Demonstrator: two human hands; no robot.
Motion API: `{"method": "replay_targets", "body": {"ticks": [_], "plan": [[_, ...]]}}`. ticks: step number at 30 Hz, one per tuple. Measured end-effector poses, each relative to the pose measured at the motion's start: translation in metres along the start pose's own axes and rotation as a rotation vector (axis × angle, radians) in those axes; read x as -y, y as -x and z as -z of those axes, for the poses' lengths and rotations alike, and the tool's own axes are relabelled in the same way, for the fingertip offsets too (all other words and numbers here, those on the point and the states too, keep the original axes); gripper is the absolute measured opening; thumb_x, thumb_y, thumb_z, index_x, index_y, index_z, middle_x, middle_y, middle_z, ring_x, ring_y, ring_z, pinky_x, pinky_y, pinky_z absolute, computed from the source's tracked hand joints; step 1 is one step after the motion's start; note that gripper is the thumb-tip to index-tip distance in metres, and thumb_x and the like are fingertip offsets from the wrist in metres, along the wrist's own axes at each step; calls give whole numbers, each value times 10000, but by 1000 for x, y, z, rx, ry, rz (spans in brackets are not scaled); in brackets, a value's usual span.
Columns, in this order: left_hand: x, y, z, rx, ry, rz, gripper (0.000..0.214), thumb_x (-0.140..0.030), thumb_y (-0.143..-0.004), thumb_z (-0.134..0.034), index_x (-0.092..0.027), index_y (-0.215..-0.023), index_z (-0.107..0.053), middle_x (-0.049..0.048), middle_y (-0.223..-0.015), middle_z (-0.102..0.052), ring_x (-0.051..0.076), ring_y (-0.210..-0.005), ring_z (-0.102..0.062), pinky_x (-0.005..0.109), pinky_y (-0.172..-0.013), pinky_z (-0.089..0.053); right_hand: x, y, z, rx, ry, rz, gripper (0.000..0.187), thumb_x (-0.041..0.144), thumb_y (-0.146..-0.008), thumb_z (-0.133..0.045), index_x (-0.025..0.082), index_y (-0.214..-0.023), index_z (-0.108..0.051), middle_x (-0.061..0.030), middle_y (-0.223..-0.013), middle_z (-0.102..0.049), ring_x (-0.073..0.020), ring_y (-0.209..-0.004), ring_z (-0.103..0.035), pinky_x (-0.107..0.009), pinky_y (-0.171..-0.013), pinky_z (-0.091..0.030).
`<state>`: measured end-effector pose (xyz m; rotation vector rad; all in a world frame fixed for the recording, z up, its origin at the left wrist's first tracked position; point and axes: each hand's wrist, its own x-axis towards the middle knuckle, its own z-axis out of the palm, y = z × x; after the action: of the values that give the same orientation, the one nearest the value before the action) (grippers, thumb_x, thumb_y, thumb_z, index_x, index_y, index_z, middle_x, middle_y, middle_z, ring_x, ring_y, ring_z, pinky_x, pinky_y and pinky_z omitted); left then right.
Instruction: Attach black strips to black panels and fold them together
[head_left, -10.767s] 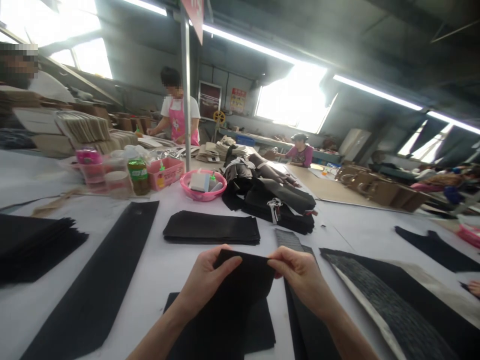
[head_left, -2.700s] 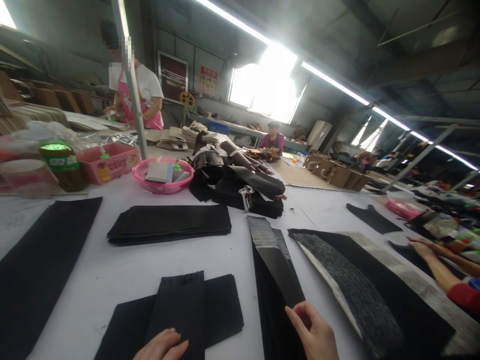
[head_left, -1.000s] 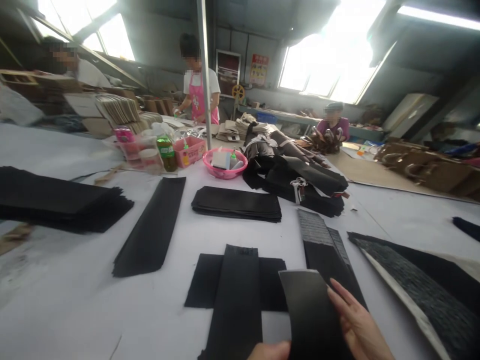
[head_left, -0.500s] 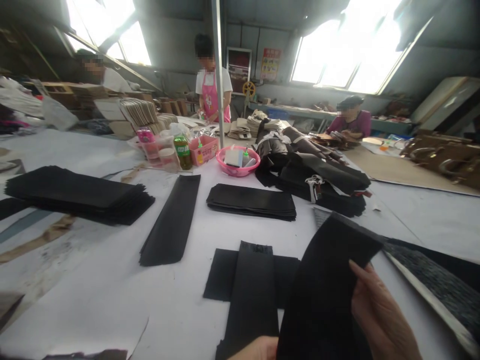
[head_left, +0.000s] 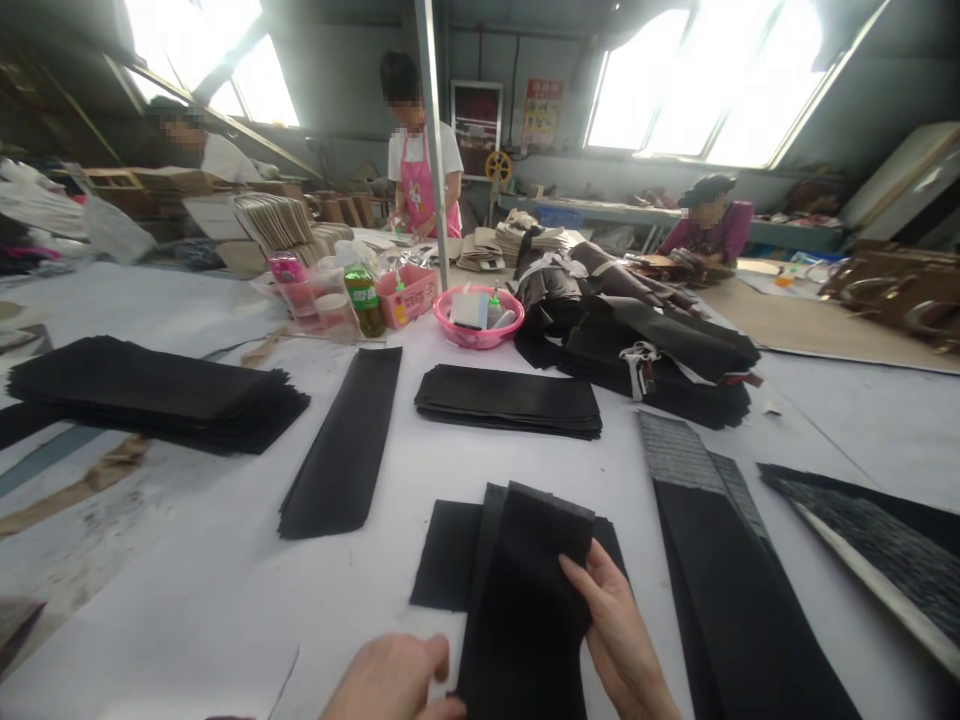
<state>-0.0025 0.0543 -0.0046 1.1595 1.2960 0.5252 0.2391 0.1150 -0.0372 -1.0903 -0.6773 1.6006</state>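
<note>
My right hand [head_left: 619, 625] pinches the right edge of a black strip of sheet material [head_left: 534, 590] near its far end, thumb on top. The strip lies over other black pieces, including a crosswise black piece [head_left: 446, 555] that sticks out on both sides. My left hand [head_left: 397, 680] is at the bottom of the view, beside the strip's near left edge. Its thumb and forefinger are apart, holding nothing visible; the other fingers are partly cut off. To the right lie long black strips [head_left: 739, 580] with greyish, textured far ends.
Black stacks lie farther off: a wide one [head_left: 150, 385], a narrow one [head_left: 345, 440] and a flat one [head_left: 506, 395]. Behind are a pink basin [head_left: 478, 335], a green bottle [head_left: 365, 300] and a heap of dark material [head_left: 652, 350]. A metal pole [head_left: 435, 150] stands there; several people work beyond.
My right hand has moved left and lowered the black strip onto the crossed pieces. My left hand has come away from the strip to its left side. The strips at right are now uncovered.
</note>
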Motion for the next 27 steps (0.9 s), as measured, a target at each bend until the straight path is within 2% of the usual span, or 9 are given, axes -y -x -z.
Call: {"method": "replay_targets", "body": {"ticks": [2, 4, 7, 11, 15, 18, 22, 24, 27], "plan": [[-7, -18, 9, -147, -178, -50, 255, -453, -798, -648, -218, -897, -649, -10, -749, -632, 181, -718, -589, 275, -697, -439, -5, 0, -2, 22, -9, -18, 489, 320, -799, -725, 224, -1259, -588, -68, -1224, -651, -259, -1154, -582, -428, -1049, -409], [-15, -42, 10, -223, -256, -116, 338, -485, -819, -609, -213, -1018, -633, 0, -805, -657, 164, -674, -587, 260, -638, -428, -7, -2, -3, 35, -8, -16, 477, 323, -800, -725, 225, -1249, -597, -72, -1219, -653, -260, -1149, -584, -421, -1037, -418], [-18, -79, 2, -269, -131, -214, 409, -506, -831, -590, -193, -1092, -614, 27, -872, -679, 163, -710, -603, 253, -656, -456, -8, -5, -5, 42, -2, -11, 453, 328, -806, -716, 226, -1234, -606, -75, -1200, -661, -264, -1133, -591, -411, -1000, -446], [-7, -112, -12, -282, 65, -232, 340, -502, -832, -584, -166, -878, -622, 32, -782, -657, 155, -675, -576, 219, -556, -436, -8, -12, -3, 64, 81, 9, 375, 348, -823, -688, 208, -1166, -627, -83, -1137, -680, -264, -1070, -620, -394, -931, -486], [4, -123, -12, -269, 36, -207, 308, -475, -830, -585, -168, -839, -614, 17, -734, -632, 134, -608, -540, 186, -460, -383, -7, -26, 8, 43, 372, 109, 342, 370, -790, -711, 191, -1068, -619, -72, -1043, -686, -245, -995, -640, -345, -885, -497], [7, -125, -8, -254, -21, -186, 306, -472, -827, -583, -168, -817, -611, 5, -698, -610, 122, -570, -521, 178, -434, -373, -5, -38, 13, -55, 622, 159, 299, 452, -837, -631, 182, -965, -613, -42, -865, -673, -211, -839, -644, -284, -737, -500], [9, -128, -5, -249, -33, -137, 338, -508, -840, -550, -174, -802, -582, -37, -560, -535, 100, -443, -469, 176, -384, -337, -5, -48, 11, -183, 942, 209, 368, 506, -914, -473, 201, -724, -554, 22, -618, -540, -134, -559, -489, -236, -523, -359], [10, -129, -5, -264, -54, -120, 365, -531, -859, -510, -177, -797, -577, -55, -504, -498, 90, -386, -437, 177, -373, -316, -7, -49, 10, -216, 1050, 231, 364, 496, -921, -460, 211, -704, -527, 38, -584, -503, -125, -525, -442, -238, -512, -320], [9, -131, -6, -296, -107, -110, 412, -560, -877, -462, -183, -750, -566, -58, -486, -482, 90, -368, -451, 178, -379, -320, -12, -47, 11, -228, 1122, 241, 334, 480, -922, -460, 221, -720, -523, 35, -606, -547, -133, -542, -485, -239, -543, -336]]}}
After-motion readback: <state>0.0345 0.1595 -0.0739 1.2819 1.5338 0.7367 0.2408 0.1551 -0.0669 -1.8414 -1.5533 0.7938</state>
